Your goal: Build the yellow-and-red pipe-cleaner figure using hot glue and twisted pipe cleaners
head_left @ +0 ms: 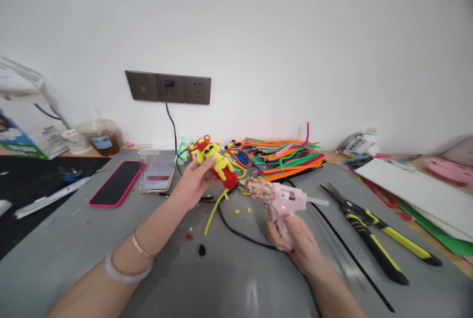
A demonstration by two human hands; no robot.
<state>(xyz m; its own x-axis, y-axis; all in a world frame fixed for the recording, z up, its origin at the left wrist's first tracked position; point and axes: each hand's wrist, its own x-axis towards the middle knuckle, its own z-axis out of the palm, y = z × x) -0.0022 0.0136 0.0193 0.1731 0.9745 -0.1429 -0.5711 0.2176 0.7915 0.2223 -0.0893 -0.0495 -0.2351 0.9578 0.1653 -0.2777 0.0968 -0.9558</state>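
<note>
My left hand (196, 182) is closed round a small red and yellow figure (220, 166) that looks made of pipe cleaners, tilted with its red base toward the right. In my right hand (291, 235) is a pink glue gun (286, 199), its handle wrapped by my fingers. The gun's crusted front end points left, close to the red base; I cannot tell whether they touch. A clear glue stick (318, 201) pokes out of the gun's back, and a small orange light glows on its body. Below the figure, a yellow pipe cleaner (214, 214) lies on the mat.
Behind my hands lies a heap of coloured pipe cleaners (288, 158). Yellow-and-black pliers or shears (369, 231) rest at right, beside white boards (417, 194). At left are a pink-edged phone (116, 183), another phone (158, 172) and a drink cup (103, 138). A black cord (244, 235) crosses the mat.
</note>
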